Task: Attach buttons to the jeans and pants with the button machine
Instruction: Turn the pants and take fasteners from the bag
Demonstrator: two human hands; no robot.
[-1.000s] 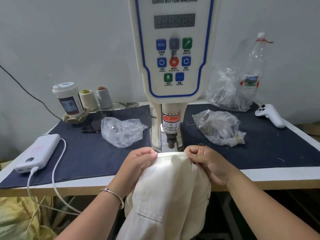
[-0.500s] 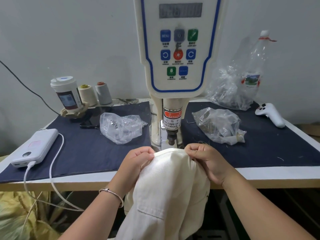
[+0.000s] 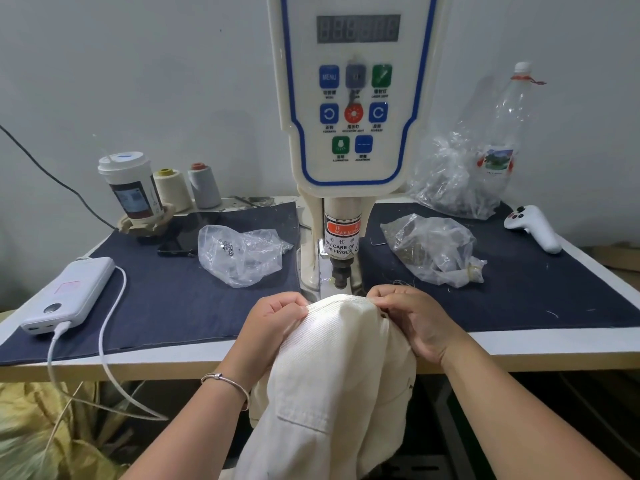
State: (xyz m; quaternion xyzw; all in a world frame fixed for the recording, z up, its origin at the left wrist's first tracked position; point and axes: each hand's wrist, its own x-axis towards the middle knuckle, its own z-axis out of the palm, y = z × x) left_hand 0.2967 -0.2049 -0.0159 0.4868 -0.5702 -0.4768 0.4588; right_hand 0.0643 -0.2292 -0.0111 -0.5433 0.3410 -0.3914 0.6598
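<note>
Cream-white pants (image 3: 332,368) hang off the table's front edge, their folded top edge held just in front of the button machine (image 3: 349,140) and below its dark punch head (image 3: 341,275). My left hand (image 3: 273,320) grips the fabric's left side with curled fingers. My right hand (image 3: 412,317) pinches the right side, beside a small dark hole or stud in the cloth. Two clear plastic bags lie beside the machine: the left bag (image 3: 242,254) holds small metal buttons, the right bag (image 3: 429,251) holds brownish parts.
Dark denim mats (image 3: 166,299) cover the table. A white power bank (image 3: 69,296) with a cable lies at left. A cup (image 3: 130,188), two thread cones (image 3: 187,187) and a phone stand behind. A crumpled bag, a plastic bottle (image 3: 509,123) and a white controller (image 3: 533,226) are at right.
Both hands and the pants' edge stay almost in place below the punch head; only the camera has shifted slightly, so the machine panel sits lower in view.
</note>
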